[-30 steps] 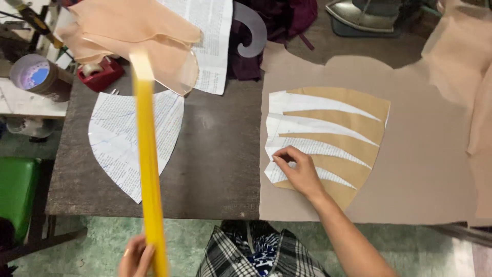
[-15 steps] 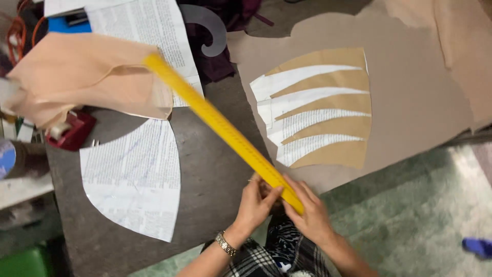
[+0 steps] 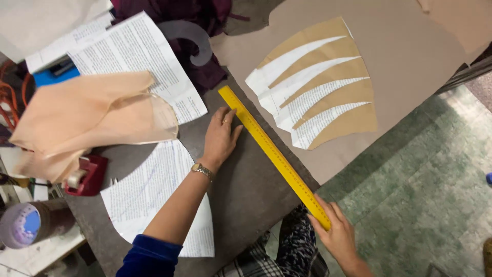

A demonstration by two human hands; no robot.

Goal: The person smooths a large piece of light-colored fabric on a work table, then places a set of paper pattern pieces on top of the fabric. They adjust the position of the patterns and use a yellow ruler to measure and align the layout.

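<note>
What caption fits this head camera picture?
Two hands, left hand and right hand, lay a yellow ruler on the table.

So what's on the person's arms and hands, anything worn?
The left hand has rings on two fingers, a metal watch at the wrist, and a dark blue sleeve pushed up past the forearm. The right hand and wrist show nothing worn; its sleeve is out of view.

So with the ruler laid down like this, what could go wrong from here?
The yellow ruler overhangs the table edge, and only the right hand holds that end; letting go might tip it off. The left hand presses beside it near the top, so it may pivot. It could also nudge the slashed paper pattern.
</note>
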